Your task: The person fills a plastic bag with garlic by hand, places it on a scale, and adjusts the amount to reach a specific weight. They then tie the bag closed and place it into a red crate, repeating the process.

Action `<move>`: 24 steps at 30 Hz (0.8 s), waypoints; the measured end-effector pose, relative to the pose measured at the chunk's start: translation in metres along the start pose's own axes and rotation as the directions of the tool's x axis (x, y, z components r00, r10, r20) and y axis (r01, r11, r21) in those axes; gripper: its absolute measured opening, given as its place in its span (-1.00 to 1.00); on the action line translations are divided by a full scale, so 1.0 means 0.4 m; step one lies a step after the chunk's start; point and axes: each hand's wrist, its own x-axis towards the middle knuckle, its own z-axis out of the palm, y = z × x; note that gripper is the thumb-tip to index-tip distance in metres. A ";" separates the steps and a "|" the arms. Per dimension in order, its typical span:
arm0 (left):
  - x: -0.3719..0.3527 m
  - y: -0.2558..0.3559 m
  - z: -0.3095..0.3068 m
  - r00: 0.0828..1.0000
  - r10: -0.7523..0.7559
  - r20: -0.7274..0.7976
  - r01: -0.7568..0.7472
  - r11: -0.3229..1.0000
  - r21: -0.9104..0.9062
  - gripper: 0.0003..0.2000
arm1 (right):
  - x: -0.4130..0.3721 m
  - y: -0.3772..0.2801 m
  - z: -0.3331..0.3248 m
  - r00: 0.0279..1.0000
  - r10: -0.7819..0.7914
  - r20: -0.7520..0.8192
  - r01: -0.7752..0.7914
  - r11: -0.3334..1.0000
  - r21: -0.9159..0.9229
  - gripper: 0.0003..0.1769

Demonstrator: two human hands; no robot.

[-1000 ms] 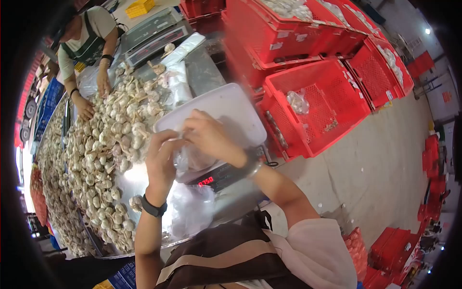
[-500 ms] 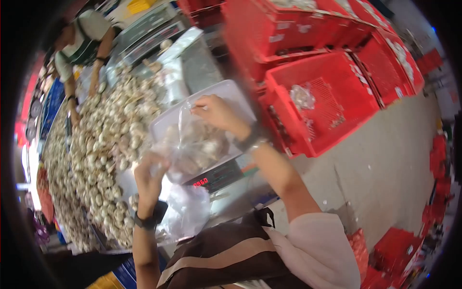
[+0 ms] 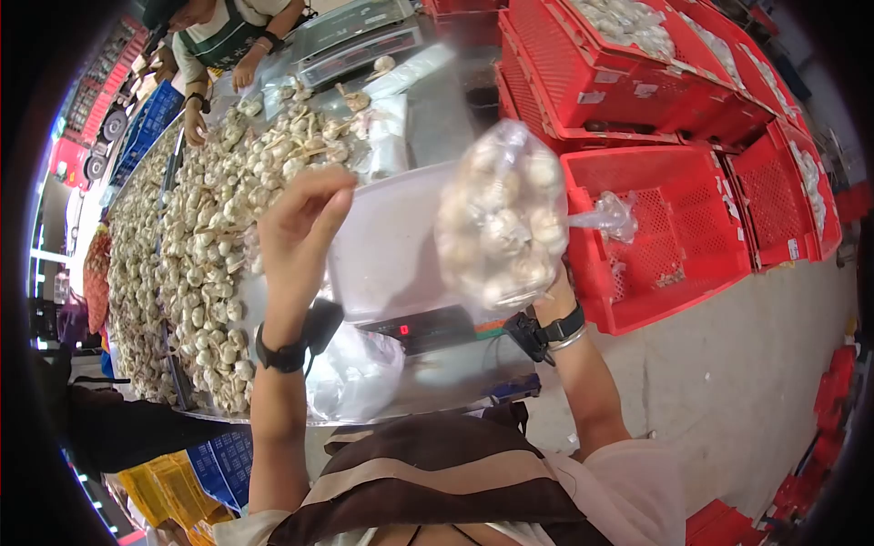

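Observation:
A clear plastic bag of garlic bulbs (image 3: 505, 218) is held up above the right side of the white tray (image 3: 387, 241). My right hand (image 3: 555, 298) grips it from beneath and behind; most of its fingers are hidden by the bag. Raised over the tray's left side, my left hand (image 3: 296, 223) has loosely bent fingers and nothing visible in it. The tray rests on a scale whose red display (image 3: 404, 330) is lit. Below my left hand lies a pile of clear plastic bags (image 3: 355, 373).
Loose garlic bulbs (image 3: 205, 264) cover the table's left side. A red crate (image 3: 674, 291) on the right contains a bagged bundle (image 3: 619, 218); stacked crates (image 3: 628, 100) rise behind it. Across the table, a co-worker's hand (image 3: 194, 123) touches the garlic near another scale (image 3: 360, 41).
The garlic bag has left the tray and risen to the right in my right hand. My left hand has come away from it. The display changed from several digits to what looks like zero.

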 end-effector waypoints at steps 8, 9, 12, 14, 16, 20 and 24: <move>-0.192 -0.153 -0.151 0.925 -0.341 -0.166 0.367 0.916 0.162 -0.89 | -0.165 -0.023 -0.098 0.948 -0.185 -0.258 0.140 0.973 -0.183 -0.49; -0.213 -0.158 -0.168 0.904 -0.376 -0.201 0.409 0.899 0.158 -0.90 | -0.176 -0.024 -0.109 0.936 -0.206 -0.286 0.150 0.967 -0.207 -0.49; -0.288 -0.202 -0.232 0.856 -0.476 -0.201 0.514 0.825 0.236 -0.91 | -0.226 -0.047 -0.154 0.891 -0.273 -0.363 0.172 0.943 -0.285 -0.49; -0.353 -0.241 -0.265 0.841 -0.511 -0.180 0.542 0.790 0.288 -0.92 | -0.275 -0.059 -0.181 0.856 -0.316 -0.408 0.179 0.923 -0.339 -0.49; -0.415 -0.261 -0.262 0.859 -0.498 -0.116 0.489 0.734 0.471 -0.90 | -0.318 -0.081 -0.216 0.818 -0.359 -0.449 0.181 0.902 -0.391 -0.49; -0.488 -0.243 -0.191 0.779 -0.627 -0.022 0.332 0.382 0.862 -0.70 | -0.382 -0.176 -0.310 0.731 -0.445 -0.517 0.164 0.850 -0.500 -0.49; -0.528 -0.265 -0.156 0.721 -0.693 0.001 0.329 0.344 0.880 -0.70 | -0.554 -0.274 -0.414 0.686 -0.492 -0.537 0.120 0.803 -0.583 -0.49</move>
